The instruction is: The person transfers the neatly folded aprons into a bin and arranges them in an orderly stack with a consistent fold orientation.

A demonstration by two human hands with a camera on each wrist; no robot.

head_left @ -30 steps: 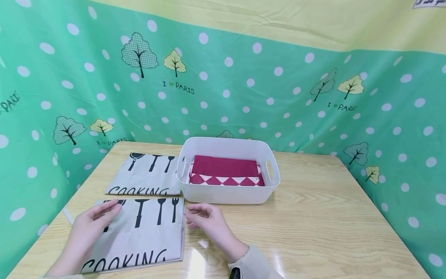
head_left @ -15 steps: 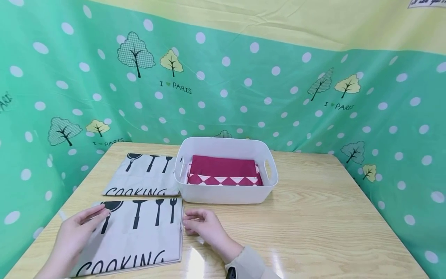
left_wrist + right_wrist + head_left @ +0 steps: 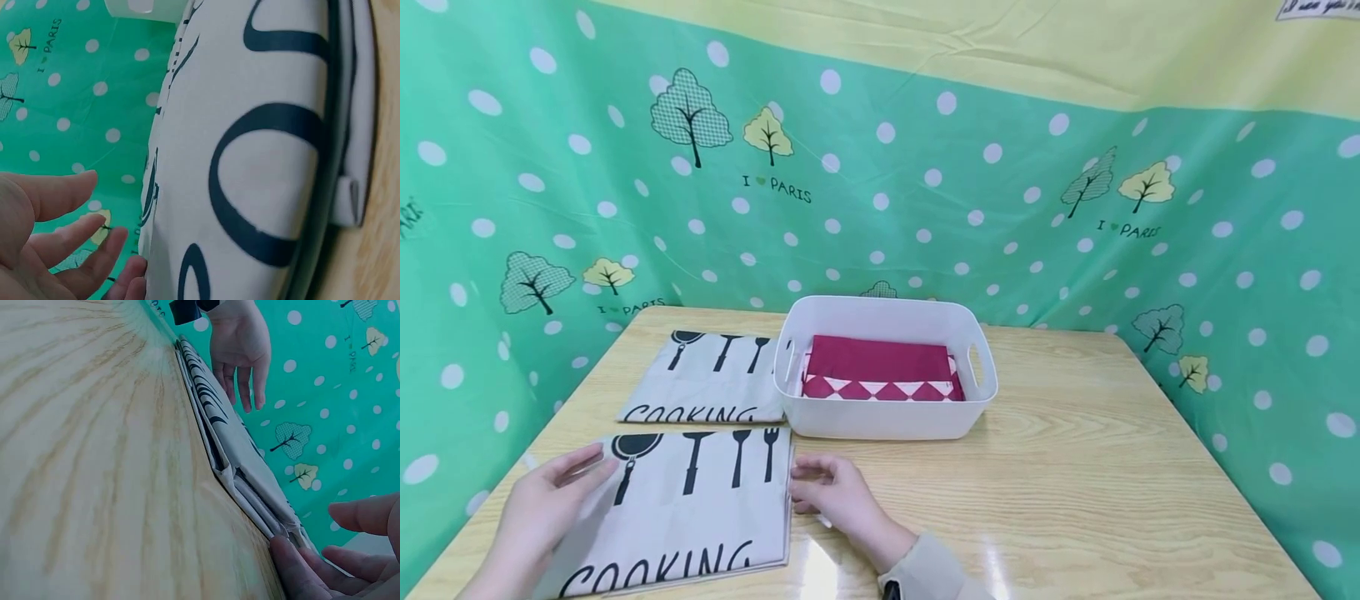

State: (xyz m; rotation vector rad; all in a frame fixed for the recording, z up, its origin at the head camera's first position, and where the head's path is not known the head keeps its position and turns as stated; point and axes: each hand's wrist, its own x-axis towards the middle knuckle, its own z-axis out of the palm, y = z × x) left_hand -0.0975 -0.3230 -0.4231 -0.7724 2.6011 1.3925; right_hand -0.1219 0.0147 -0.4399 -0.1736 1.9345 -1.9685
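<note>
A folded white cloth (image 3: 677, 517) printed with black kitchen utensils and the word COOKING lies flat on the near left of the table. My left hand (image 3: 546, 508) is over its left side, fingers relaxed and thumb apart; in the left wrist view, nothing sits between thumb and fingers. At the cloth's right edge is my right hand (image 3: 842, 496), loosely bent, with its fingertips (image 3: 284, 550) against the stacked layers in the right wrist view. Those layers show as several folds along the side. Directly behind lies a second folded cloth (image 3: 700, 379) with the same print.
A white plastic basket (image 3: 880, 419) stands at the back middle, beside the second cloth's right end. Inside it is folded dark red fabric (image 3: 880, 358) with a diamond-patterned band. The wooden table (image 3: 1075, 467) stretches to the right, and a green dotted curtain (image 3: 887, 208) hangs behind.
My left hand has drawn left across the near cloth, uncovering the printed pan. The right hand has edged slightly left and downward, staying by the cloth's right edge. The view has shifted a little.
</note>
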